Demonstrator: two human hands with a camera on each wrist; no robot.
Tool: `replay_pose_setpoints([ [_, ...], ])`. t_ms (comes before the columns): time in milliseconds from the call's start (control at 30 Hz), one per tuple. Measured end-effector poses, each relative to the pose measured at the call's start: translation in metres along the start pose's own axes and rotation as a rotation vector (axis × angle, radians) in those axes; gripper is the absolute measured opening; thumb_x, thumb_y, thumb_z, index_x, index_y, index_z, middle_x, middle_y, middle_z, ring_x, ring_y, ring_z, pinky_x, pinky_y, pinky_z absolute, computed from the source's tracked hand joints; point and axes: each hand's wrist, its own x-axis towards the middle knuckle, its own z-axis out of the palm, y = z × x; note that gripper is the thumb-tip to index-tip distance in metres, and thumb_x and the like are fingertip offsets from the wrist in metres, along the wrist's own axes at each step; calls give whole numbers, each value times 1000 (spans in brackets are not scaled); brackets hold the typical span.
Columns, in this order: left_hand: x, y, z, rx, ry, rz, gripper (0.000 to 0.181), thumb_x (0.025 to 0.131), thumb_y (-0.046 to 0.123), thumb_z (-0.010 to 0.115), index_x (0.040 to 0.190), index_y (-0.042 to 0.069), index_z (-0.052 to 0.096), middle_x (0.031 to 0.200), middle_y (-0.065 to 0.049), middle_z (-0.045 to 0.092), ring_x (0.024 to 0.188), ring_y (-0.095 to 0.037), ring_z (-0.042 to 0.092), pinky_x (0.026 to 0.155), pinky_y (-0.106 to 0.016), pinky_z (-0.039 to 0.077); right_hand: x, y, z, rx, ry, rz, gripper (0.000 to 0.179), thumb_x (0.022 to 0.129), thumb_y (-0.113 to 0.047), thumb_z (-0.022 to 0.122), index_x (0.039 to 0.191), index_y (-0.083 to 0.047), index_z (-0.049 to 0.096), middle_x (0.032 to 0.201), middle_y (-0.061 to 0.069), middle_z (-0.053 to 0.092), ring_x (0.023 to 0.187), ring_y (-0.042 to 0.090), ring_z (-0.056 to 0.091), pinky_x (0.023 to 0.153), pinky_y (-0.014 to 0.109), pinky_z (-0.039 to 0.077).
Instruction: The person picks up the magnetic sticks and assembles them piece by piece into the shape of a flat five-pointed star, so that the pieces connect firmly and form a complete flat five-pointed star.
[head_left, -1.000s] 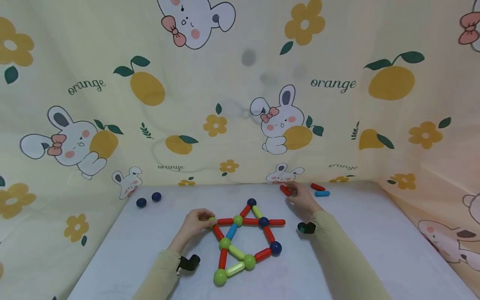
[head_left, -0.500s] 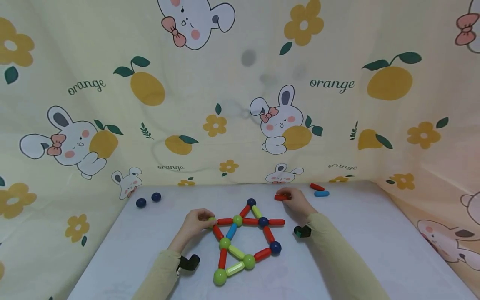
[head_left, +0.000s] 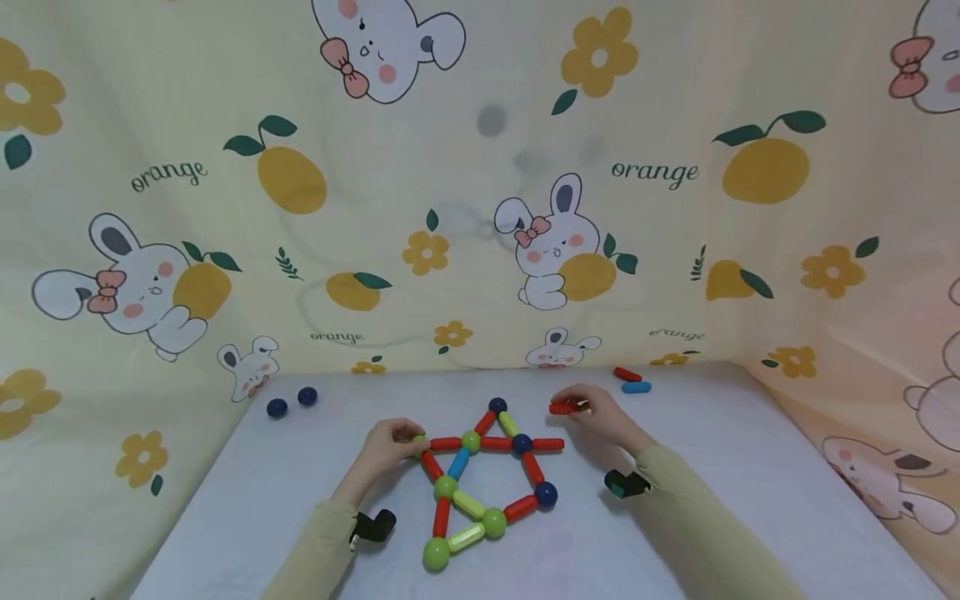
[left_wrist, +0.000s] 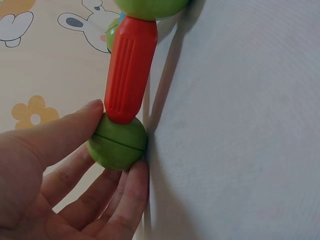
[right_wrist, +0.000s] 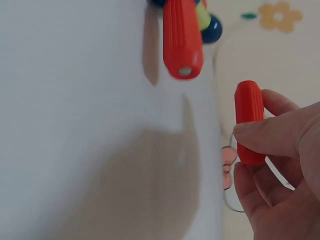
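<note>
On the table lies a frame of coloured magnetic rods and balls [head_left: 470, 442], in red, green, blue and navy. My left hand [head_left: 393, 443] pinches the green ball [left_wrist: 118, 142] at its left corner, thumb on one side and fingers on the other. A red rod [left_wrist: 131, 70] runs from that ball to another green one. To the right, my right hand [head_left: 596, 412] holds a loose red rod [right_wrist: 249, 122] between thumb and fingers. Apart from it, a red rod [right_wrist: 183, 40] of the frame juts out from a navy ball [head_left: 522, 444] with its end free.
Two navy balls [head_left: 277, 408] sit at the back left of the table [head_left: 247, 500]. A red rod [head_left: 627, 374] and a blue rod [head_left: 637, 387] lie at the back right. A printed cloth [head_left: 420, 183] hangs behind the table.
My right hand has brought the red rod nearer from the back of the table and turned it to lie sideways. The left hand stays on the green ball.
</note>
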Motion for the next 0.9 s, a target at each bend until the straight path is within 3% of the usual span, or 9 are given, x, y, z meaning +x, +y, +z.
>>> replay_pose_setpoints([
  [167,2,0,0,16,13,-13,22,83,20,76,100,8,70,92,-1,66,86,-18,58,78,-34,52,-28,-11,-7,6,-60,-110,34,86,6,64,116,-9,66,108,-3,65,100,21,58,88,43,50],
  [433,2,-1,2,15,12,-21,24,83,20,76,101,7,70,92,-1,65,86,-19,57,78,-35,52,-66,-17,-4,10,-182,-114,35,87,7,62,113,-16,68,106,-9,63,100,18,55,88,37,49],
  [700,3,-4,2,13,15,-27,24,83,21,76,101,8,70,93,0,65,86,-18,56,78,-35,51,-78,-22,11,7,-278,-122,32,89,4,62,109,-20,68,104,-10,64,99,15,56,93,43,46],
  [900,3,-4,3,0,16,-32,23,82,20,77,101,8,70,92,-1,65,85,-19,56,77,-34,51,-76,-23,18,-12,-294,-119,31,88,4,63,107,-21,69,103,-12,62,99,14,56,92,38,48],
])
